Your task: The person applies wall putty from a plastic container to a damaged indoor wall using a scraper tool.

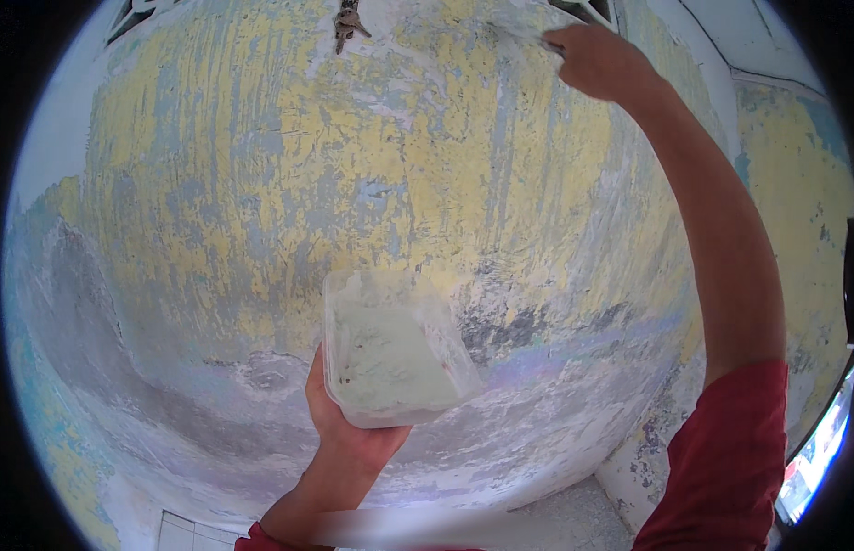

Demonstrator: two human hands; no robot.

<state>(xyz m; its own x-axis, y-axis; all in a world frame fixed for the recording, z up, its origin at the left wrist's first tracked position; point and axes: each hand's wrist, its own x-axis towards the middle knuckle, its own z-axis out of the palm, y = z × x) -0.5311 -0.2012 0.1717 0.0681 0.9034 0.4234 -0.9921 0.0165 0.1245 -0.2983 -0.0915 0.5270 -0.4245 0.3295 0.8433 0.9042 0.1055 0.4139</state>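
Head view: left hand [355, 441] grasps tub [399, 416] from below, low in front of wall [381, 211]; pale paste [390, 354] inside. Right hand [603, 64] raised at upper wall, closed on thin tool [555, 46], mostly hidden. Probable faults: paste spill, if one-handed hold slackens or tub tips; tool skid, if edge catches rough, flaking surface; keys [349, 26] knocked, if stroke runs too far left.

Dark red right sleeve [732, 450], left sleeve [255, 539] apparently the same
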